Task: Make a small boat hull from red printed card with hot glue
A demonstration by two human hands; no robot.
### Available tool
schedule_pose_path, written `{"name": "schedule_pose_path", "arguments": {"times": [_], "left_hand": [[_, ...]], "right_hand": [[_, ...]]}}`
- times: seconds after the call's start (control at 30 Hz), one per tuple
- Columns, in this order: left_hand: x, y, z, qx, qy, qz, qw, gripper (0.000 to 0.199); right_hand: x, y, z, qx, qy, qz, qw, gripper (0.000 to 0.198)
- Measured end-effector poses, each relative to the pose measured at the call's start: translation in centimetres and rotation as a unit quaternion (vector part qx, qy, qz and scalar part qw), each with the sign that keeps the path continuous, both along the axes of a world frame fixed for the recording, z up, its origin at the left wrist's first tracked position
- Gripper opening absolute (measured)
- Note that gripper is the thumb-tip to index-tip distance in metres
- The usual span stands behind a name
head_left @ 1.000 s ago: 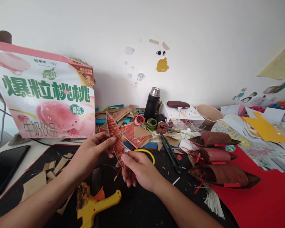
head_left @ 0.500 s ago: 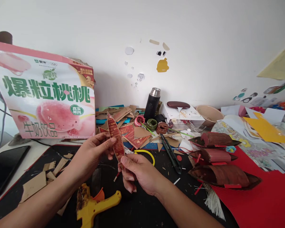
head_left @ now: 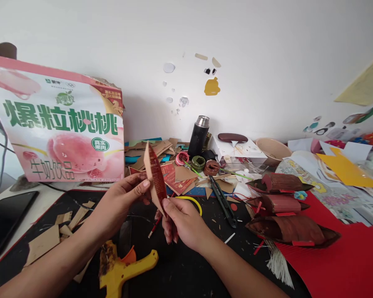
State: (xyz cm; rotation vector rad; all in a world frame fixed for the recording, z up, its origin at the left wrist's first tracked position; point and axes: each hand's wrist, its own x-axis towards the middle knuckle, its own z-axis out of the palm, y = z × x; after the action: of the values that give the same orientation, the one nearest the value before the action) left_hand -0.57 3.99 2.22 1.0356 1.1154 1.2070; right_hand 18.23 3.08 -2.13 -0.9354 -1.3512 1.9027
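Observation:
A small boat-shaped piece of folded cardboard, red and printed on one face and plain brown along its side, is held upright in the air. My left hand pinches its left side near the middle, thumb towards me. Around its lower right end my right hand is closed, the thumb on top and some fingers hidden behind. Below the hands a yellow glue gun lies on the black mat. Under the cardboard a thin red stick shows.
Three brown model boats sit at right, partly on red sheet. A utility knife lies right of my hands. Cardboard scraps, paint pots and a black thermos surround the mat. A peach-drink carton stands left.
The cardboard piece has been turned between my hands, so its brown side now shows and its printed face looks narrower. My right hand has shifted slightly.

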Motion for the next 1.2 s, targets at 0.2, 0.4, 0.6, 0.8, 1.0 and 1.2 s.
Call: {"name": "schedule_pose_path", "arguments": {"times": [0.2,0.4,0.6,0.8,1.0,1.2], "left_hand": [[-0.1,0.0,-0.3,-0.029,-0.09,-0.011,0.996,0.044],[0.3,-0.4,0.4,-0.046,-0.124,-0.035,0.991,0.032],[0.5,-0.6,0.4,-0.068,-0.129,-0.033,0.989,0.038],[0.6,-0.9,0.5,-0.06,-0.084,-0.045,0.994,0.042],[0.8,-1.2,0.6,-0.066,-0.064,-0.092,0.991,0.038],[1.0,-1.2,0.9,-0.067,-0.068,-0.098,0.991,0.034]], "right_hand": [[0.2,0.0,-0.1,-0.055,0.058,0.066,0.995,0.056],[0.1,-0.3,-0.5,-0.08,0.066,0.092,0.99,0.054],[-0.1,-0.5,-0.4,-0.088,0.064,0.105,0.988,0.055],[-0.2,-0.4,-0.2,-0.092,0.063,0.106,0.988,0.052],[-0.1,-0.4,-0.3,-0.099,0.07,0.098,0.988,0.049],[-0.2,-0.5,-0.3,-0.09,0.053,0.103,0.989,0.048]]}}
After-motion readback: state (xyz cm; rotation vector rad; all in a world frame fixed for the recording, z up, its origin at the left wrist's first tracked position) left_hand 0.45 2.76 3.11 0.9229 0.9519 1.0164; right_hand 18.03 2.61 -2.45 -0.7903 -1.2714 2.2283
